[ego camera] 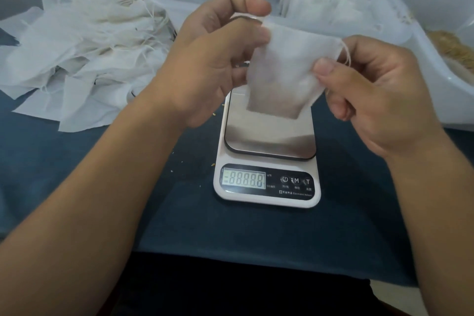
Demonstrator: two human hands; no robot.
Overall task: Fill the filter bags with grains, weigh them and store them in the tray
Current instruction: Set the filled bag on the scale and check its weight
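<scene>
Thin matt cloth-like bags, brushed metal scale, plastic trays, blue cloth table cover.
Filter bag [284, 69]: thin, matt white, semi-sheer non-woven fabric, cotton-like drawstring. Scale [266, 161]: glossy white plastic body, smooth brushed-metal platter with soft reflections, glossy black panel round the display. Far-left pile of empty bags [84, 43]: same matt white fabric, creased. Far trays [400, 25]: translucent, smooth whitish plastic. Table cover [195, 218]: matt dark blue cloth. Grains [454, 49] far right: dry, rough, tan.

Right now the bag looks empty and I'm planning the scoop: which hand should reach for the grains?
Probably the right hand: the grains lie just beyond it, while the left hand can hold the filter bag.
</scene>
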